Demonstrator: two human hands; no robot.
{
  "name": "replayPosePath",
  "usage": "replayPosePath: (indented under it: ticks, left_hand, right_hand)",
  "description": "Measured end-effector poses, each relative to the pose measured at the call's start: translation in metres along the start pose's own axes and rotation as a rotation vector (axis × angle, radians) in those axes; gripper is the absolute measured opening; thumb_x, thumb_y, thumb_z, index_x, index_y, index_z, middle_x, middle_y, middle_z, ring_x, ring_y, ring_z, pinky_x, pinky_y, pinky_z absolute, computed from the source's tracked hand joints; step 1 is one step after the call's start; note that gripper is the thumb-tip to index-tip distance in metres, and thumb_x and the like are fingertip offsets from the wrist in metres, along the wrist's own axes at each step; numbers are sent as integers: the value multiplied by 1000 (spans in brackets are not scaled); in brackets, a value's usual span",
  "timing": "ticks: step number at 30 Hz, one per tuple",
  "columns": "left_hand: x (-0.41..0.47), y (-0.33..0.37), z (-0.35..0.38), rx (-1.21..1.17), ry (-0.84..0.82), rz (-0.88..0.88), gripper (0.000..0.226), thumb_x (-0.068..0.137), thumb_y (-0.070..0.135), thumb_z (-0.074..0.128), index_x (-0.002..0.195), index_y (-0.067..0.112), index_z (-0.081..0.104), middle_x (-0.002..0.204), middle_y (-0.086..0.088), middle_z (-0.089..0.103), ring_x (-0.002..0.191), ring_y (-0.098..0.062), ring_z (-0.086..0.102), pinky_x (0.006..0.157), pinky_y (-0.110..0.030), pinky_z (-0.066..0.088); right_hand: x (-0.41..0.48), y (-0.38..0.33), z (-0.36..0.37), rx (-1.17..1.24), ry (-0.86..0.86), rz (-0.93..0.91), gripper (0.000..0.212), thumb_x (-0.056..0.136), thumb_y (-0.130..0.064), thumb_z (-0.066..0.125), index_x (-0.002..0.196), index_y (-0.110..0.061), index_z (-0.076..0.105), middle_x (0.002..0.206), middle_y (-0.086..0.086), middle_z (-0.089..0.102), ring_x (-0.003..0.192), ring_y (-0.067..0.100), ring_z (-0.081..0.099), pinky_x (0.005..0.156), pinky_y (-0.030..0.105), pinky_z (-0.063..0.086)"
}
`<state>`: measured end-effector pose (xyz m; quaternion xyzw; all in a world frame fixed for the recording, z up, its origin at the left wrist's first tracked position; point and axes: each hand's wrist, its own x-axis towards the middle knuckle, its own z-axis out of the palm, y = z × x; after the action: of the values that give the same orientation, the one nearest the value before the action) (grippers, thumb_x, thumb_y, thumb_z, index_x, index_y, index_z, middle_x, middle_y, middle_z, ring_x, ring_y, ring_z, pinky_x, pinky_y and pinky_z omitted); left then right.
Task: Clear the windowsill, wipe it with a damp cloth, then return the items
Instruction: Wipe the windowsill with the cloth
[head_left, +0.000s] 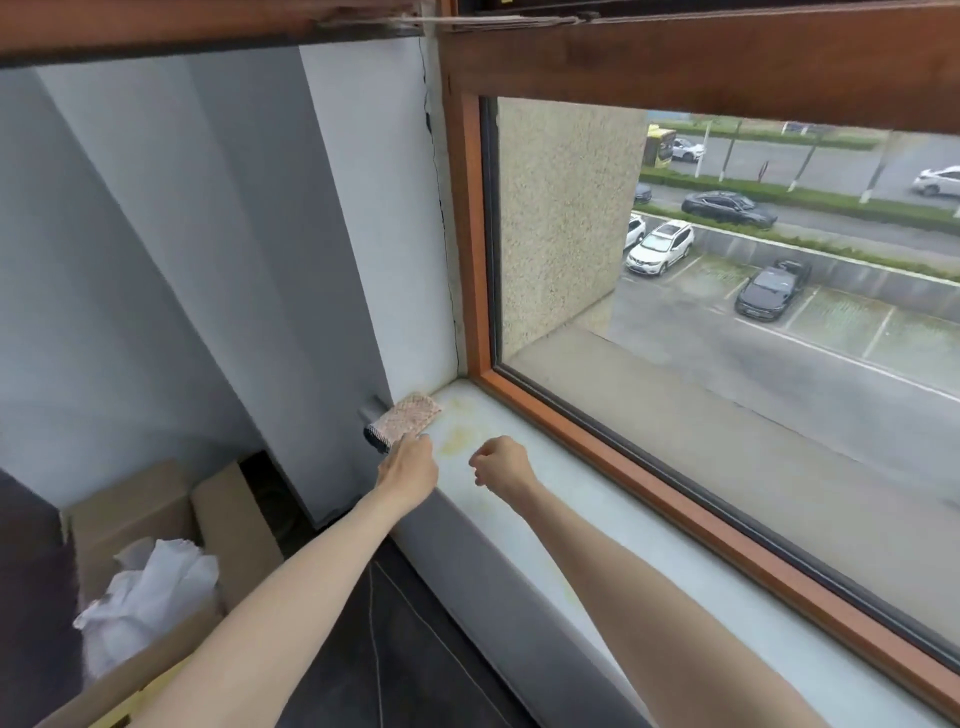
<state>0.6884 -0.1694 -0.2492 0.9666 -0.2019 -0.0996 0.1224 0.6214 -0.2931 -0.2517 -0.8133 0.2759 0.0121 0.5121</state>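
One patterned cloth (405, 422) lies at the far left end of the windowsill (571, 519), against the wall. It looks soft, light and limp, best taken by its near edge, where the fingertips of my left hand (408, 470) touch it; pinching or not, I cannot tell. Right of the cloth my right hand (501, 462) hovers, fingers curled on nothing, near yellowish stains (457, 436) on the smooth pale sill; a cardboard box (130, 519) stands below-left of the cloth.

I find open room along the windowsill (675, 556). The cloth (406, 419) blocks its far corner against the wall (374, 234), and the window frame (623, 470) closes the back edge.
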Motion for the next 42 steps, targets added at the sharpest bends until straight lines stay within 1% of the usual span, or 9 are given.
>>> replayPosePath:
  ticks: [3, 7, 13, 23, 26, 29, 34, 38, 42]
  left_hand:
    - [20, -8, 4, 21, 64, 23, 43, 90, 3, 34, 132, 8, 43, 142, -10, 37, 128, -30, 36, 101, -43, 36]
    - [59, -20, 7, 102, 112, 103, 49, 89, 3, 36, 138, 9, 39, 144, -9, 36, 133, -25, 30, 105, -39, 32]
    - [97, -32, 14, 279, 115, 263, 42, 91, 9, 42, 132, 8, 39, 134, -10, 40, 118, -27, 38, 91, -35, 44]
    - [110, -37, 14, 433, 154, 432, 45, 87, -8, 49, 129, 3, 38, 122, -14, 48, 107, -24, 45, 80, -26, 47]
    - [120, -37, 6, 185, 126, 399, 36, 87, -6, 44, 120, 7, 49, 112, -13, 51, 105, -27, 45, 77, -31, 46]
    - [126, -30, -1, -187, 108, 384, 49, 78, -13, 43, 118, 11, 57, 110, -10, 57, 107, -26, 53, 86, -38, 48]
    - [112, 0, -25, -715, 63, 257, 37, 77, -11, 51, 106, 10, 63, 92, 3, 61, 88, -11, 57, 78, -18, 40]
    - [109, 11, -32, -1278, -189, 23, 32, 80, -17, 45, 86, 9, 62, 74, -2, 62, 64, -14, 58, 56, -21, 49]
    - [105, 8, -36, -1565, -452, -96, 36, 81, -8, 36, 96, 7, 65, 86, -15, 68, 72, -27, 65, 71, -35, 54]
  right_hand:
    - [12, 2, 0, -28, 1, -8, 28, 83, -2, 42, 93, 9, 66, 81, 13, 62, 75, 27, 61, 68, 32, 50]
    - [40, -3, -4, -53, 93, -19, 30, 81, -1, 39, 90, 7, 66, 89, 22, 69, 83, 35, 66, 72, 39, 55]
    - [67, -10, -7, -46, 277, 46, 31, 74, -1, 38, 84, 7, 67, 84, 25, 68, 83, 40, 64, 72, 44, 56]
    - [72, -10, -9, -48, 392, 115, 31, 80, 2, 39, 85, 4, 70, 90, 19, 70, 84, 33, 64, 74, 44, 55]
    - [70, -9, -13, -27, 380, 108, 32, 84, 1, 39, 90, 2, 70, 90, 16, 69, 85, 30, 64, 76, 42, 56]
    - [69, -11, -17, 48, 341, 103, 30, 87, 1, 40, 94, 1, 69, 94, 13, 67, 88, 27, 64, 77, 39, 55]
    - [71, -17, -16, 303, 217, 159, 33, 87, 6, 42, 112, 2, 63, 101, 17, 64, 87, 22, 62, 79, 34, 55]
    - [69, -23, -14, 535, 102, 122, 30, 86, 5, 53, 115, 6, 60, 99, 18, 65, 82, 22, 64, 73, 30, 55]
    - [65, -34, -16, 604, 47, 47, 18, 88, -11, 65, 101, 1, 62, 88, 9, 67, 73, 17, 65, 64, 26, 54]
